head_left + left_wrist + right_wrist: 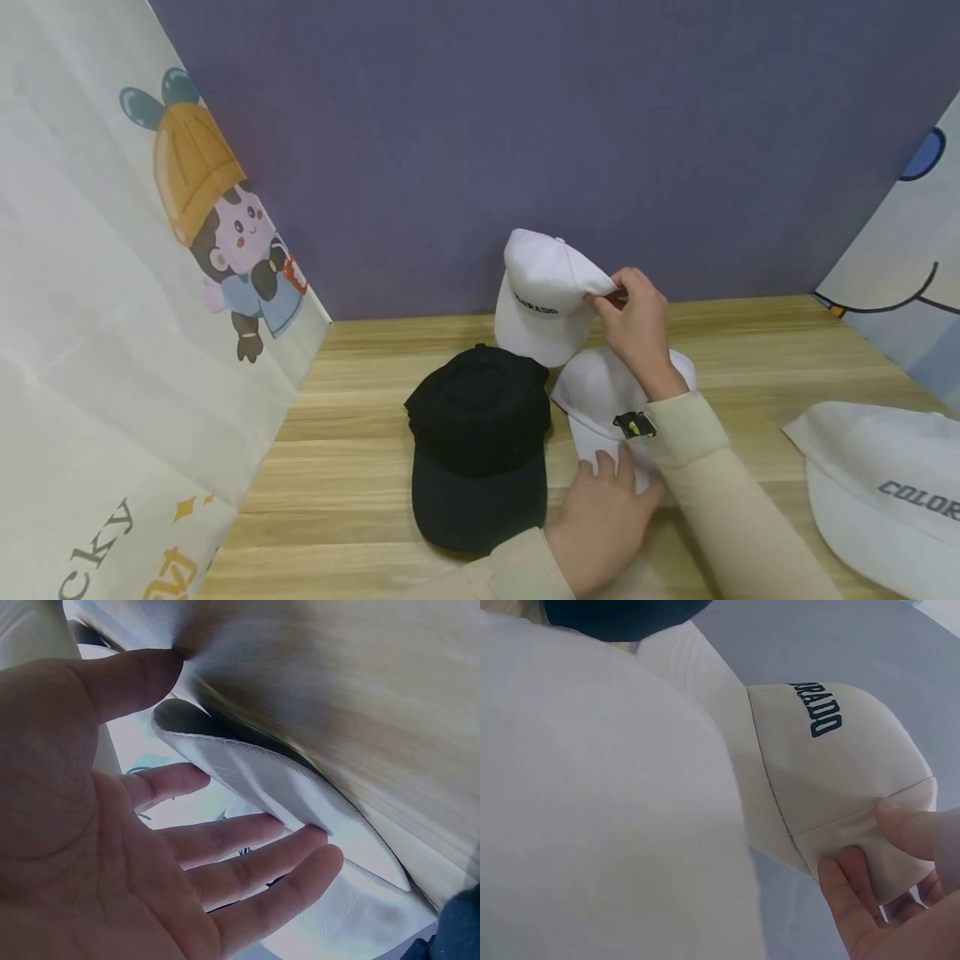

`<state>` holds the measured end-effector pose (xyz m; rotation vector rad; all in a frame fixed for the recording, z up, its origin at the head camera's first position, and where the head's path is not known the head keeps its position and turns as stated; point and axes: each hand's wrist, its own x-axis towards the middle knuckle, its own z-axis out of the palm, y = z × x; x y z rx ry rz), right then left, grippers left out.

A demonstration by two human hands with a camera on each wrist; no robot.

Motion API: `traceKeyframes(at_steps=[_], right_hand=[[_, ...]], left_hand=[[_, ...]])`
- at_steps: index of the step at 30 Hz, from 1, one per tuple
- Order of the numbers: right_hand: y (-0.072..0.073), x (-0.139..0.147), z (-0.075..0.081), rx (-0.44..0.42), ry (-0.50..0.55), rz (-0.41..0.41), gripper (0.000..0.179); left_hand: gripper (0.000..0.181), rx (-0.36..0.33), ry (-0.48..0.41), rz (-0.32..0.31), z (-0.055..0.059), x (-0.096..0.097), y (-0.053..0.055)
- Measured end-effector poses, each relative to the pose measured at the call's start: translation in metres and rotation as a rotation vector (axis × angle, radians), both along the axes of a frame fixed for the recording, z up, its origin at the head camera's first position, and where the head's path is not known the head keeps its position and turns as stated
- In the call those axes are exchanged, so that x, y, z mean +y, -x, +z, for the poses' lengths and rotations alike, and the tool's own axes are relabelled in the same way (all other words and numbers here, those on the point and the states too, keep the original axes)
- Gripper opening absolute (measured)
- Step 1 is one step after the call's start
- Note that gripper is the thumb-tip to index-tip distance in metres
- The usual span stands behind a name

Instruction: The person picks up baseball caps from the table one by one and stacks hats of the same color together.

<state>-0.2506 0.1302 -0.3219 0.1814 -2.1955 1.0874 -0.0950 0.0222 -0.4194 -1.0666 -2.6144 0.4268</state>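
Observation:
At the back, a white baseball cap (543, 271) with dark lettering stands tilted near the blue-grey panel. My right hand (637, 321) pinches the side of its crown between thumb and fingers, as the right wrist view also shows on the cap (832, 772). Just in front, a second white cap (600, 387) lies partly hidden behind my right wrist. My left hand (607, 517) is at its brim, fingers extended; in the left wrist view the fingertips meet the brim (285, 795). Left of both white caps lies a black cap (480, 417), brim toward me.
Another white cap (877, 492) with lettering sits at the right, cut off by the frame. All stand on a wood-grain table (352, 450). A blue-grey panel (450, 150) closes the back; a printed white sheet (97, 317) hangs at the left.

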Motion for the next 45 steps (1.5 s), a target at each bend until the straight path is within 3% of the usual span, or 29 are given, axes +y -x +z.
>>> traceKeyframes(at_steps=[11,22,26,30,39,45], right_hand=[[-0.011,0.013,0.018,0.031,0.019,-0.043,0.023],[-0.030,0.038,0.043,-0.042,0.060,-0.131,0.024],[-0.034,0.051,0.050,-0.061,0.083,-0.123,0.025],[-0.038,0.062,0.054,-0.092,0.081,-0.084,0.024],[-0.026,0.091,0.058,-0.169,0.008,0.060,0.022],[-0.010,0.108,0.054,-0.154,0.196,0.293,0.005]], left_hand=[[0.037,-0.041,0.000,-0.012,0.007,-0.004,-0.002],[0.036,-0.053,-0.043,-0.023,0.008,-0.008,-0.003],[0.035,-0.065,-0.045,-0.021,0.009,-0.007,-0.003],[0.035,-0.101,-0.038,-0.019,0.011,-0.007,-0.003],[0.037,-0.139,-0.025,0.012,0.015,0.009,0.013],[0.039,-0.044,-0.041,0.009,0.014,0.016,0.021]])
